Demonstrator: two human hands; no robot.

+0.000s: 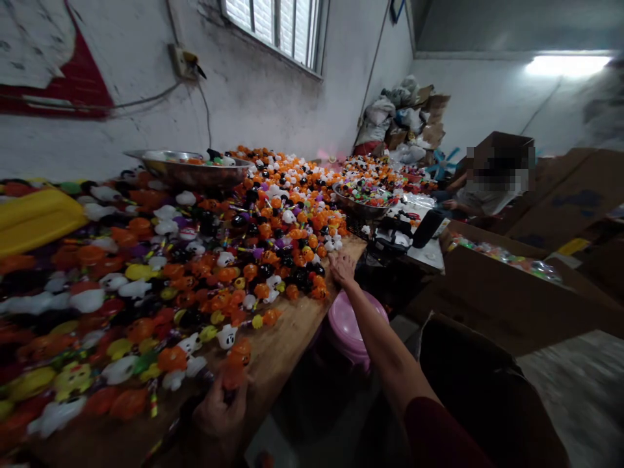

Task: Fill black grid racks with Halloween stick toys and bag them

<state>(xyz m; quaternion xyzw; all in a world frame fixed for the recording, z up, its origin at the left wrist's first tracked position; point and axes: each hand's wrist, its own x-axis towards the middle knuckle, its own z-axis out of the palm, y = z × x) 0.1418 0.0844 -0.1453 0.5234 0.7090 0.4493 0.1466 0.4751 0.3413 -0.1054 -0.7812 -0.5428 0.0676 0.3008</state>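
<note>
My left hand point(221, 408) is at the near edge of the wooden table point(287, 328), thumb and fingers closed on an orange pumpkin toy point(238, 357). A small white ghost toy point(227, 336) stands right behind it. Farther off, my right hand point(342, 268) reaches out to the table's right edge. Its fingers lie stretched on the wood, close to a white toy point(333, 242) and several orange ones. A large heap of small plastic toys point(195, 279) in orange, white, black, yellow and purple spreads across the table, some on striped sticks.
Metal bowls stand in the heap, one at the left point(195, 170) and one farther back point(363, 205). A yellow scoop-like piece point(39, 221) lies at far left. Below the edge is a pink stool point(358, 318). Cardboard boxes point(478, 370) stand to the right; another person point(487, 188) sits beyond.
</note>
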